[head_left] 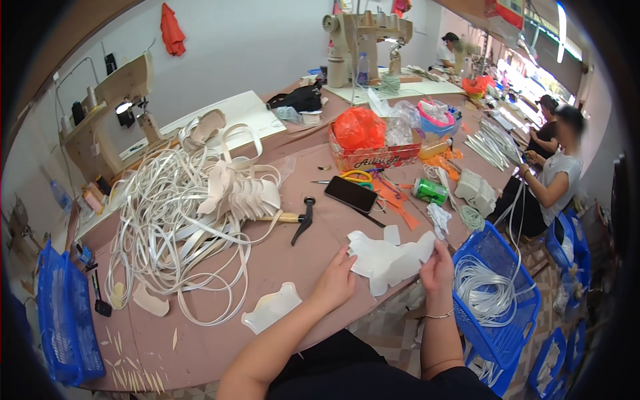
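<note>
Between my two hands, near the table's front edge, a flat white cut piece [389, 261] with a curved, notched outline is held up. My left hand [335, 280] pinches its left end. The fingers of my right hand [437, 265] are closed on its right end. A small pale tab [391, 235] shows at the far edge of the piece; whether it is attached I cannot tell. Left of my left forearm lies another pale cut piece [272, 307] flat on the table. Beyond my hands rests a hammer [305, 220] with a black head and wooden handle.
A big tangle of white straps [180, 213] and stacked pale pieces [250, 199] cover the left side. A black phone [351, 194], green can [430, 191] and red box [373, 159] lie ahead. Blue baskets [493, 333] stand at the right; a co-worker [557, 177] sits beyond.
</note>
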`<action>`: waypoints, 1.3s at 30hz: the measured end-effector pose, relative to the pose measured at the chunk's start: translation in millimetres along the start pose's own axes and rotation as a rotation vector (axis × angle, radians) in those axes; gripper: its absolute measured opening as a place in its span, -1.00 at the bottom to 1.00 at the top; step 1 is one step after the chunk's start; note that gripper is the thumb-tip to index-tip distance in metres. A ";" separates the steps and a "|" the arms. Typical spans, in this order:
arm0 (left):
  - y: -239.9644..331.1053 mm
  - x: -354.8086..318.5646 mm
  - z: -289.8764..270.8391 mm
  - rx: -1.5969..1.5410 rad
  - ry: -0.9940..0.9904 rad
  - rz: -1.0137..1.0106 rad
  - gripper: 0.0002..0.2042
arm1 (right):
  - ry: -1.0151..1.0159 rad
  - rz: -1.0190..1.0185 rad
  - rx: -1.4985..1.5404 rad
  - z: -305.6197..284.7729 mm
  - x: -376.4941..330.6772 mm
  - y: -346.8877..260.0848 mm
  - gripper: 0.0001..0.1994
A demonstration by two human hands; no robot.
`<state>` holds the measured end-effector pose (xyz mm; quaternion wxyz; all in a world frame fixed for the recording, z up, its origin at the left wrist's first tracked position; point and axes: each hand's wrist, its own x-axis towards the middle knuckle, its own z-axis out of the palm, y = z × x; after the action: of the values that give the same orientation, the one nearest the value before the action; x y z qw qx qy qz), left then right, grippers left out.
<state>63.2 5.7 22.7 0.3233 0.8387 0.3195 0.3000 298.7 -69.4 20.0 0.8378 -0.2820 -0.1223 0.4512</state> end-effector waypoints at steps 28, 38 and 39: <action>12.6 -142.6 -85.7 0.226 0.371 0.219 -0.54 | -0.703 1.039 -0.476 79.6 -106.2 116.0 -0.88; -75.7 -108.5 -144.8 -0.401 -0.198 -0.676 -0.47 | -0.416 0.672 -0.410 77.9 -88.6 115.8 -0.92; -74.4 -106.1 -144.8 -0.417 -0.241 -0.678 -0.47 | -0.405 0.661 -0.411 78.0 -89.8 117.7 -0.91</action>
<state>-130.4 22.7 25.1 0.6019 0.6316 0.4698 0.1344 131.5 -64.1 19.1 0.5338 -0.3726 -0.2747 0.7076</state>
